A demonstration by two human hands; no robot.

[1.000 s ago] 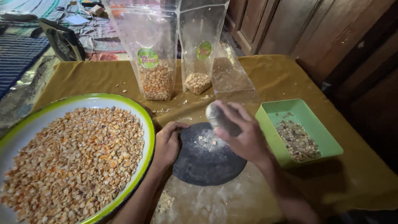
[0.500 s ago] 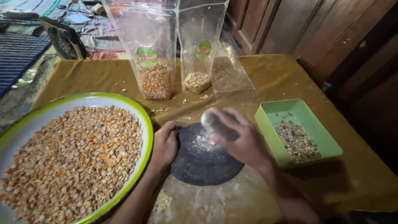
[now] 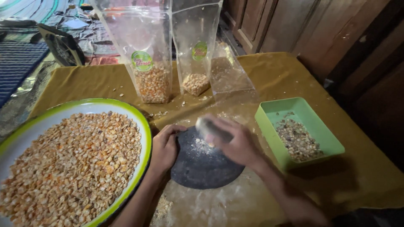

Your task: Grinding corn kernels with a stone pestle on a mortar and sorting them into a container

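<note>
My right hand (image 3: 235, 143) grips a pale rounded stone (image 3: 207, 127) and holds it just above a flat dark round grinding slab (image 3: 202, 168), which carries a patch of crushed pale bits. My left hand (image 3: 165, 145) rests on the slab's left edge, fingers curled over the rim. A big white dish with a green rim (image 3: 145, 126) full of dry orange-yellow kernels lies at the left, beside my left forearm.
A green rectangular tray (image 3: 273, 111) with husk bits sits right of the slab. Two upright clear pouches (image 3: 147, 63) with kernels and an empty one stand at the back of the mustard-clothed table (image 3: 286, 75). Wooden panels rise behind at right.
My right hand with the stone has come down and leftward toward the slab's upper part. The left hand stayed on the slab's edge.
</note>
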